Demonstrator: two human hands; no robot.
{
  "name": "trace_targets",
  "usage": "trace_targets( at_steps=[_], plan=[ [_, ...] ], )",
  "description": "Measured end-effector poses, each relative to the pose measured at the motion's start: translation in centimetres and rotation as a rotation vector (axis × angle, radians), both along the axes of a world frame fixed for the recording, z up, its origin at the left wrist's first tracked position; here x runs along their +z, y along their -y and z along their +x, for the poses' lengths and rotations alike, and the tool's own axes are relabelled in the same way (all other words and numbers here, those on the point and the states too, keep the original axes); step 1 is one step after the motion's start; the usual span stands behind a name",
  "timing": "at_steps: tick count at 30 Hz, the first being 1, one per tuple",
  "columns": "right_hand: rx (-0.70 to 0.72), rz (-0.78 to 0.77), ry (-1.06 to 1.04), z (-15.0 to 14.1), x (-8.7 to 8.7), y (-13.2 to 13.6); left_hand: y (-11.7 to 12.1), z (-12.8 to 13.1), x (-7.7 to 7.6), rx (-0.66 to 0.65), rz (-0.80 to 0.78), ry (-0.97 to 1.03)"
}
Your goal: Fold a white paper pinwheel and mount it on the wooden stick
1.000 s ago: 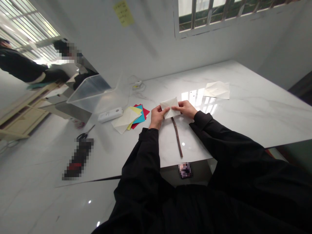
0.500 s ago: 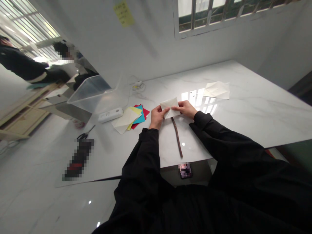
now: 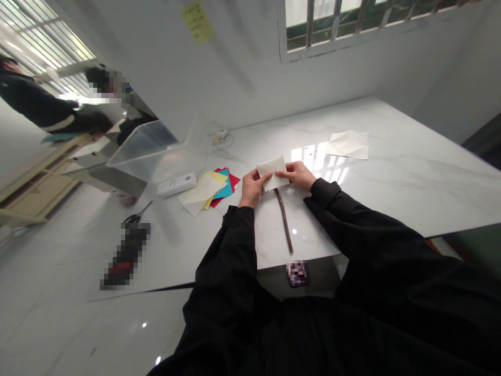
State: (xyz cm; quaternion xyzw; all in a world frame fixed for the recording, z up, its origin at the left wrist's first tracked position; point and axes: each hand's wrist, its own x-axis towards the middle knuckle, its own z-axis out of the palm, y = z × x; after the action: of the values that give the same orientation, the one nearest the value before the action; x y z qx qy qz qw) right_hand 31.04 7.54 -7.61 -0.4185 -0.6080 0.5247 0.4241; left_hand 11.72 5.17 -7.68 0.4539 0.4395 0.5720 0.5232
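Filling much of the view is a glossy white, marble-patterned table [image 3: 410,188]. Toward its left rises a clear, rectangular plastic bin [image 3: 144,156]. Nearer the person lies a fan of cream, yellow, blue and red paper sheets [image 3: 203,192]. A loose, creased cream paper sheet [image 3: 348,145] rests farther off, on the right. Just beside the fan is a long white plastic block [image 3: 178,185]. The left hand [image 3: 251,187] and right hand [image 3: 300,176] grasp opposite sides of a small, folded cream paper packet [image 3: 273,166], thumbs on top. Below it, a thin, dark brown stick [image 3: 285,222] points toward the table's near edge; whether they touch cannot be told.
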Motion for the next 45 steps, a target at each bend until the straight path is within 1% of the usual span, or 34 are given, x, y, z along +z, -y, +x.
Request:
trace_targets(
  at_steps=[7,13,15,17,19,20,23,25,27,28,31,35,39,45],
  plan=[
    [-0.008,0.029,0.010,0.0,-0.1,-0.1,0.0,0.0,0.2,0.000,-0.019,0.002],
    [0.045,0.009,-0.038,-0.3,-0.7,-0.3,0.4,0.0,0.6,-0.021,-0.019,-0.004],
    [0.051,0.024,-0.019,-0.3,-0.8,-0.3,0.4,0.0,0.6,-0.013,-0.021,-0.014],
    [0.028,0.073,0.047,-0.3,-0.7,-0.3,0.3,-0.1,0.5,-0.004,-0.019,-0.021],
    [-0.047,0.151,0.134,0.2,-0.4,-0.3,0.1,-0.1,0.3,0.010,-0.016,-0.020],
    [-0.110,0.197,0.170,0.5,-0.2,-0.4,0.0,-0.2,0.2,0.019,-0.016,-0.018],
    [-0.381,0.326,0.241,2.4,0.2,-1.0,-0.2,-0.2,-0.1,0.036,-0.012,-0.013],
    [-0.551,0.361,0.299,4.1,0.0,-1.7,-0.2,-0.3,-0.2,0.036,-0.008,-0.007],
    [-0.668,0.353,0.387,5.9,-0.6,-2.5,-0.1,-0.3,-0.2,0.031,-0.007,0.004],
    [-0.699,0.348,0.444,6.7,-1.0,-2.9,-0.1,-0.3,-0.2,0.027,-0.010,0.012],
    [-0.754,0.311,0.614,8.5,-2.2,-4.2,0.1,-0.5,-0.2,0.008,-0.031,0.046],
    [-0.776,0.273,0.706,9.2,-3.1,-5.9,0.3,-0.8,-0.2,-0.018,-0.029,0.083],
    [-0.782,0.232,0.734,9.2,-3.0,-7.1,0.4,-0.8,-0.2,-0.017,-0.030,0.101],
    [-0.801,0.194,0.696,9.1,-2.7,-7.6,0.3,-0.9,-0.3,-0.035,-0.022,0.103]
  ],
)
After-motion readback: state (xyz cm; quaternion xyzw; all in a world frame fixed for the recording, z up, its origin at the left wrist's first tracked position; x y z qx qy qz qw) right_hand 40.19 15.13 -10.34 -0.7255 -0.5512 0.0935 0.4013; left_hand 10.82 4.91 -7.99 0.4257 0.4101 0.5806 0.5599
